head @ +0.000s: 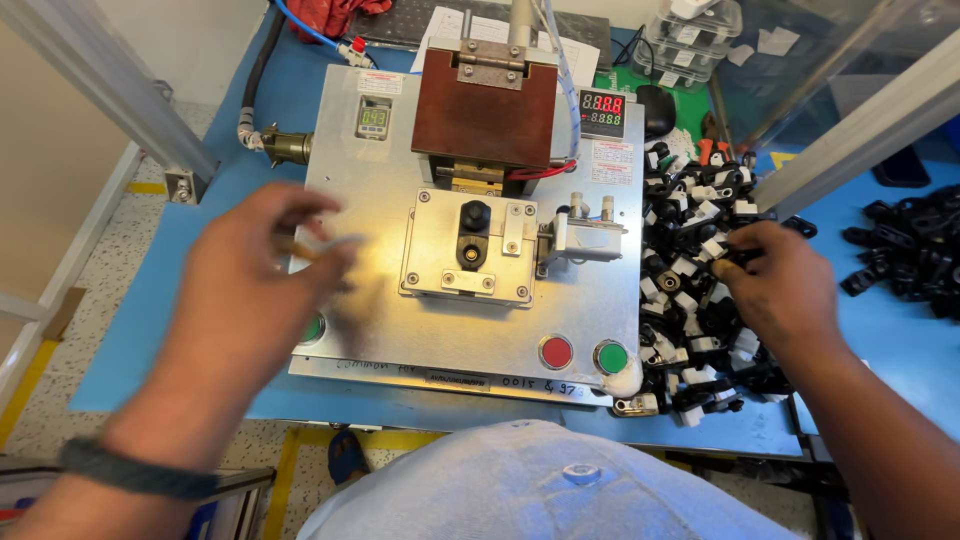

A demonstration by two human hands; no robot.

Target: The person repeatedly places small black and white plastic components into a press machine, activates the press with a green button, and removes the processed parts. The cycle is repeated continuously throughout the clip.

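Observation:
My left hand (262,268) hovers, blurred, over the left side of a metal press machine (375,180), pinching a small thin tool or stick. My right hand (775,285) rests on a heap of small black-and-white plastic parts (690,260) to the right of the machine, with its fingertips closed on one black part. A black part (473,232) sits in the fixture at the centre of the machine plate, below a brown press block (485,110).
A red button (555,351) and a green button (610,357) sit at the plate's front right; another green button (313,328) is at the front left. A second pile of black parts (905,250) lies far right. Aluminium frame posts (850,125) flank the blue table.

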